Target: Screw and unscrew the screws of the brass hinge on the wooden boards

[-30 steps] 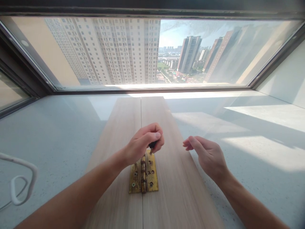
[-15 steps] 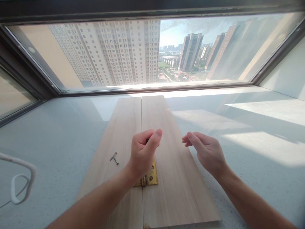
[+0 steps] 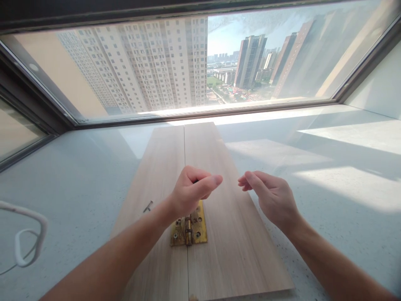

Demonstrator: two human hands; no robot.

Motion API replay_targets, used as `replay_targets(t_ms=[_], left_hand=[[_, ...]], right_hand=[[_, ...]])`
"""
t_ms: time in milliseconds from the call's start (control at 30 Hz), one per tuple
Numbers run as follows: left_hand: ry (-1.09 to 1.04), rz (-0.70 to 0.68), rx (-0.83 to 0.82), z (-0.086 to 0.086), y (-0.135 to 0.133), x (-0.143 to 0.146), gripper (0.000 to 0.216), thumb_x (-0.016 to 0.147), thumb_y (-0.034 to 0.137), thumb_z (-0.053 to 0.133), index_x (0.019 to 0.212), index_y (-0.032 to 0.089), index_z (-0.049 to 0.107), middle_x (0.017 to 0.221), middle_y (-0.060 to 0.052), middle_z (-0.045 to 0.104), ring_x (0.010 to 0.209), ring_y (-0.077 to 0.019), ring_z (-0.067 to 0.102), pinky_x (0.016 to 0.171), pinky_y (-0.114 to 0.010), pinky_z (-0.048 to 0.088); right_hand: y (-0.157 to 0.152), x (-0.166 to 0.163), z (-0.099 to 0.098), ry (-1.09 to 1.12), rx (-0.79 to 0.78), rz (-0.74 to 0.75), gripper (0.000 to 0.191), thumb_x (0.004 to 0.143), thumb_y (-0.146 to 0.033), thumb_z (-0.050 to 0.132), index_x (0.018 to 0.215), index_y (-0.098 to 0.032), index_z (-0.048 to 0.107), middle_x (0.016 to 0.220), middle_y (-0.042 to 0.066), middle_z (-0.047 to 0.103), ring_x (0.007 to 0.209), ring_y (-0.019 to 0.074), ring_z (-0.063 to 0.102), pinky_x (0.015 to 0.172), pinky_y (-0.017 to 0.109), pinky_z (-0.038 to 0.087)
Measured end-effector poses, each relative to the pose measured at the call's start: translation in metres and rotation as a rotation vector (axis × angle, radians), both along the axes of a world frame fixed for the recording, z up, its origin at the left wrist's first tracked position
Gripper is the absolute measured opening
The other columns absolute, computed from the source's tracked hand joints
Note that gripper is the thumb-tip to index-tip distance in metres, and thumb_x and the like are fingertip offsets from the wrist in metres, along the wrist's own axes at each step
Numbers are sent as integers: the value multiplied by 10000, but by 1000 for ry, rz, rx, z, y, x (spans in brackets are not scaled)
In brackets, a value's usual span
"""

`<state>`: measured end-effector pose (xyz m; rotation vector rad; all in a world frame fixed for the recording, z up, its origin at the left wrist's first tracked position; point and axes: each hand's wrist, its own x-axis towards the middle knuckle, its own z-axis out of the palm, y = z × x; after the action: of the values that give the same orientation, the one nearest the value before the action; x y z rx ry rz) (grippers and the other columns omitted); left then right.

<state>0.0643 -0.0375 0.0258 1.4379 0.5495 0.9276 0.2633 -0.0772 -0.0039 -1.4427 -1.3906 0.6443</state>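
My left hand (image 3: 192, 190) is closed in a fist above the hinge, its thumb pointing right. A bit of something dark shows inside the fist, too little to name. Below it a worn brass hinge (image 3: 201, 228) lies across the seam of two pale wooden boards, with screw heads visible in both leaves; the hand hides its far part. My right hand (image 3: 272, 194) hovers over the outer edge of the right board (image 3: 238, 246), thumb pressed to curled fingers; whatever it may hold is hidden. Loose screws (image 3: 148, 206) lie on the left board (image 3: 158, 167), partly behind my left forearm.
The boards rest on a speckled white sill (image 3: 90, 179) beneath a dark-framed window (image 3: 200, 116). A white looped cable (image 3: 42, 234) is at the left edge. Sunlit patches (image 3: 347, 184) cross the sill on the right.
My left hand has turned and tilted to the right, its thumb now farther right. More of the hinge shows, and my forearm covers part of the screws. My right hand has barely moved.
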Motion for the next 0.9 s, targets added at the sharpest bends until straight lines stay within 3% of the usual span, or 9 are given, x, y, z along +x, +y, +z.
replay_targets(t_ms=[167, 267, 367, 467, 733, 833, 900], left_hand=[[-139, -20, -54, 4, 3, -14, 575, 825, 412, 541, 435, 147, 213, 498, 16, 304, 496, -73, 320, 506, -264, 268], [-79, 4, -8, 4, 1, -17, 555, 831, 478, 531, 438, 149, 317, 499, 16, 338, 520, -84, 350, 533, -265, 298], [-6, 146, 62, 3, -2, -13, 528, 793, 572, 546, 495, 158, 410, 464, 30, 373, 473, -76, 348, 493, -250, 274], [78, 352, 157, 3, -9, -5, 515, 822, 523, 542, 480, 149, 451, 458, 13, 429, 473, -79, 386, 499, -251, 296], [7, 637, 138, 1, -24, 23, 540, 827, 406, 568, 457, 169, 254, 453, 52, 218, 446, -57, 212, 446, -253, 164], [-5, 620, 127, 0, -16, 26, 545, 824, 359, 560, 429, 171, 234, 420, 54, 212, 423, -52, 203, 437, -254, 151], [-5, 538, 104, -1, -12, 24, 533, 820, 329, 553, 422, 171, 236, 409, 53, 216, 418, -49, 195, 434, -253, 140]], right_hand=[[-1, 0, -2, 14, -21, 10, 374, 827, -501, 524, 671, -202, 688, 699, 35, 684, 627, 154, 606, 627, 296, 494], [-2, -1, -1, -7, -14, 7, 371, 826, -498, 528, 670, -202, 688, 694, 32, 684, 629, 153, 606, 631, 296, 488], [-2, -1, 2, -27, -2, -6, 375, 827, -501, 525, 675, -199, 688, 690, 34, 683, 628, 158, 606, 633, 304, 484], [-2, -1, 4, -21, 5, -12, 377, 830, -499, 521, 672, -198, 685, 688, 32, 681, 630, 157, 607, 639, 304, 483], [-3, 1, 3, 27, 30, 15, 364, 834, -482, 528, 686, -190, 687, 708, 31, 683, 636, 150, 607, 641, 297, 484], [-3, 2, 4, 48, 39, 15, 356, 836, -472, 534, 686, -187, 685, 705, 27, 681, 635, 145, 605, 634, 292, 483], [-3, 3, 4, 52, 39, 17, 349, 836, -467, 537, 682, -190, 684, 701, 21, 680, 636, 140, 604, 634, 286, 481]])
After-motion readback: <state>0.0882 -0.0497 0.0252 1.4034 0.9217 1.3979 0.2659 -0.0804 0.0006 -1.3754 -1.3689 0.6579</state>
